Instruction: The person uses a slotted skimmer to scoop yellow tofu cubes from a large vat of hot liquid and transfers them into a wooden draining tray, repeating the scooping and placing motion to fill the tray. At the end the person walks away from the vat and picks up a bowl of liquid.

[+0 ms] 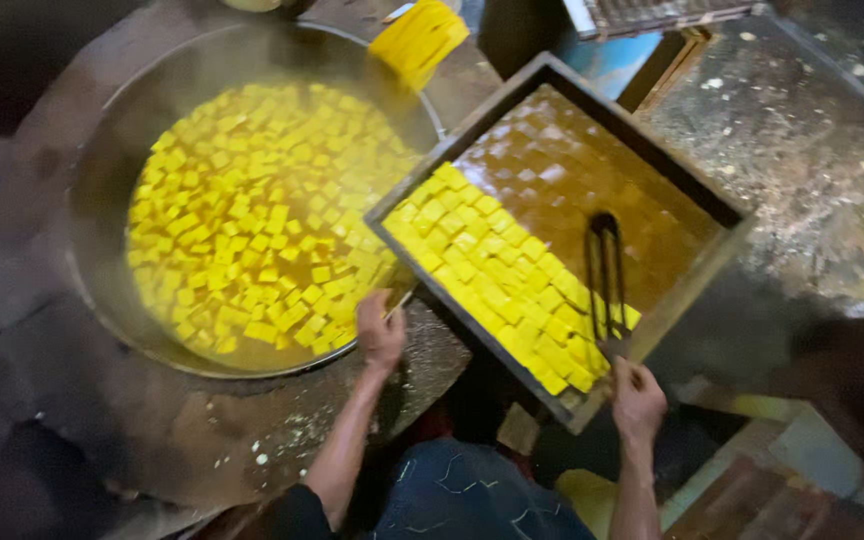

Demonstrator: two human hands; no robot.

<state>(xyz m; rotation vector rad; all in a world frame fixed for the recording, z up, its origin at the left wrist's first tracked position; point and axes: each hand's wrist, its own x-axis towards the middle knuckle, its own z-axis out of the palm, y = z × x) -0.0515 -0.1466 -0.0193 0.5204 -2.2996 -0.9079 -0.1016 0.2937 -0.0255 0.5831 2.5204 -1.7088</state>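
A: Where's everything rn?

B: My left hand [380, 330] is curled round the near-left corner of the tray [697, 275], fingers closed on the rim right where it overhangs the big wok [102, 180]. My right hand [637, 398] grips the near-right corner, pinching the rim w/ the handle end of the dark tongs [604, 270], which lie across the tray. The tray is tilted, with the yellow cubes [497, 270] packed along its lower side, nearest the wok, and brown liquid [592, 180] pooled over the rest.

A: What could go wrong?

B: Imo, splash first. The wok is full of cubes floating in liquid [252, 220]; if I tip too fast the whole batch drops at once and throws it onto my left wrist, which sits just over the rim. Second, the brown liquid could run out ahead of the cubes. Third, the tongs could slide loose if my right grip shifts. Also the cubes look soft, so a hard drop may break them. Can't tell how hot it is from here.
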